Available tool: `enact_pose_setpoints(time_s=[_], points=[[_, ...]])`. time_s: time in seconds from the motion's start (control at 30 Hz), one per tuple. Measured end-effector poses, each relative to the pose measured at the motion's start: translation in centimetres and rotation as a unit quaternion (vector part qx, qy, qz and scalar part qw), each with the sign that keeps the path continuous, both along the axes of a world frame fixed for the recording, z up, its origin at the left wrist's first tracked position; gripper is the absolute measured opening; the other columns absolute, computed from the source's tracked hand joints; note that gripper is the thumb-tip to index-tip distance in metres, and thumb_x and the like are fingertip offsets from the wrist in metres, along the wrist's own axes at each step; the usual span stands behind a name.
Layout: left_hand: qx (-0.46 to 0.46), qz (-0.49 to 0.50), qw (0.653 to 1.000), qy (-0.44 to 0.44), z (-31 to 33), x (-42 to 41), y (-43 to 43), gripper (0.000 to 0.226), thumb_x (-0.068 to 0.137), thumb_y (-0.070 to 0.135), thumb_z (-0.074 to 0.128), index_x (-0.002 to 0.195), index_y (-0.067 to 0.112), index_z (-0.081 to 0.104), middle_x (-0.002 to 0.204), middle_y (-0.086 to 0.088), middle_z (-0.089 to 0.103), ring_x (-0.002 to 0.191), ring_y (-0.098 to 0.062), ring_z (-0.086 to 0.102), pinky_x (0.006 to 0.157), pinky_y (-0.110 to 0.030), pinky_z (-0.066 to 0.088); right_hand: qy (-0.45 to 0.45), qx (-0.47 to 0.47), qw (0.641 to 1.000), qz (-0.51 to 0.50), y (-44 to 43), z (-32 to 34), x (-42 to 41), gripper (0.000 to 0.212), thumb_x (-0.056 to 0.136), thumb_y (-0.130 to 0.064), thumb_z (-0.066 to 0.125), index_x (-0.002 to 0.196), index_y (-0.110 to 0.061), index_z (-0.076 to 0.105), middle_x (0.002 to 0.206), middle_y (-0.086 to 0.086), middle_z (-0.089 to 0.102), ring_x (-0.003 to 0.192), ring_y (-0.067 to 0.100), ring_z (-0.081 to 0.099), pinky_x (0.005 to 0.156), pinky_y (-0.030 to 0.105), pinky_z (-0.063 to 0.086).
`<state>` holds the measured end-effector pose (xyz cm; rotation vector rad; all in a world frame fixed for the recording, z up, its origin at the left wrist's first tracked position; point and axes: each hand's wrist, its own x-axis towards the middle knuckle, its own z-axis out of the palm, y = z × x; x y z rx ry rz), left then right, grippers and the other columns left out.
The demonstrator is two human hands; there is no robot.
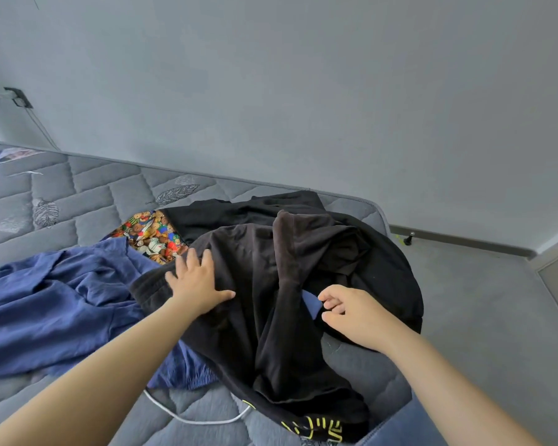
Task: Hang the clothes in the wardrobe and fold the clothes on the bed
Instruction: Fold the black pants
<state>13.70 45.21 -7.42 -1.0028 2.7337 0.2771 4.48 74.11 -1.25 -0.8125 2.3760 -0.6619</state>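
Quilted grey mattress (87, 201) agst wall (303, 91); blk garment (264, 317), blue garment (45, 304) atop.

I see a dark brown velvety garment (255, 284) crumpled on top of the pile at the bed's (78, 194) right end, one fold raised in a ridge. A black garment (387, 272) lies spread beneath it. Left of them sprawls a rumpled blue garment (52, 304), touching the brown one. A teddy-bear-print cloth (149, 235) peeks out behind, partly covered.
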Motion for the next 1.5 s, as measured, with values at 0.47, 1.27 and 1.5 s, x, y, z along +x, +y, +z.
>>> enact_pose_setpoints(time_s=[0.47, 1.27, 1.5], points=[[0.112, -0.164, 0.979, 0.040, -2.2, 5.8, 1.3, 0.023, 0.085, 0.030, 0.056, 0.074, 0.018, 0.039, 0.076, -0.002, 0.057, 0.082, -0.026, 0.057, 0.067, -0.032, 0.037, -0.048, 0.052, 0.991, -0.115, -9.3, -4.6, 0.0, 0.083, 0.090, -0.044, 0.060, 0.151, -0.012, 0.014, 0.144, 0.013, 0.037, 0.127, 0.030, 0.046, 0.103, 0.040, 0.042], [0.127, 0.197, 0.969, -0.082, -4.2, 3.1, -0.5, 0.115, 0.055, 0.089, 0.057, 0.136, 0.010, 0.038, 0.140, -0.016, 0.039, 0.130, -0.034, 0.036, 0.106, -0.045, 0.035, 0.108, 0.053, 0.991, -0.053, -1.2, -4.9, -0.2, 0.045, 0.096, -0.024, 0.051, 0.140, -0.021, 0.043, 0.130, -0.001, 0.051, 0.112, 0.014, 0.054, 0.088, 0.024, 0.046], [0.141, 0.150, 0.972, -0.113, -3.6, 4.3, -1.0, 0.106, 0.051, 0.076, 0.074, 0.129, 0.012, 0.041, 0.131, -0.009, 0.051, 0.122, -0.032, 0.048, 0.099, -0.043, 0.042, 0.094, 0.008, 0.995, -0.029, -1.9, -4.2, 0.3, 0.045, 0.095, -0.025, 0.053, 0.139, -0.024, 0.042, 0.130, -0.004, 0.050, 0.111, 0.012, 0.054, 0.093, 0.025, 0.046]])
